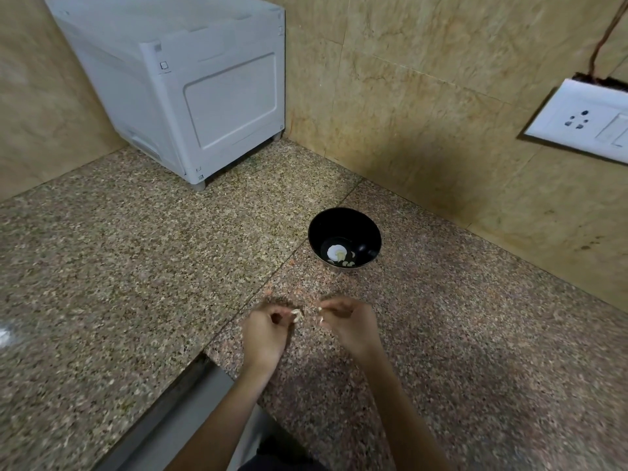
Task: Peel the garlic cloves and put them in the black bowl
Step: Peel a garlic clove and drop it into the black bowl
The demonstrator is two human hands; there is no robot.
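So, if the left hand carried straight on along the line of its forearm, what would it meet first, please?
Most likely the black bowl, which sits ahead on that line; the left hand pinches a garlic piece, and its height above the counter is unclear.

Of us, two forearms [217, 426] show, bare along their whole visible length, slim at the wrist. They end in the left grip [268, 329] and the right grip [350, 322], both bare. Between the forearms, below the desk's [136, 266] near edge, we wear dark cloth [282, 465]; its cut is unclear.
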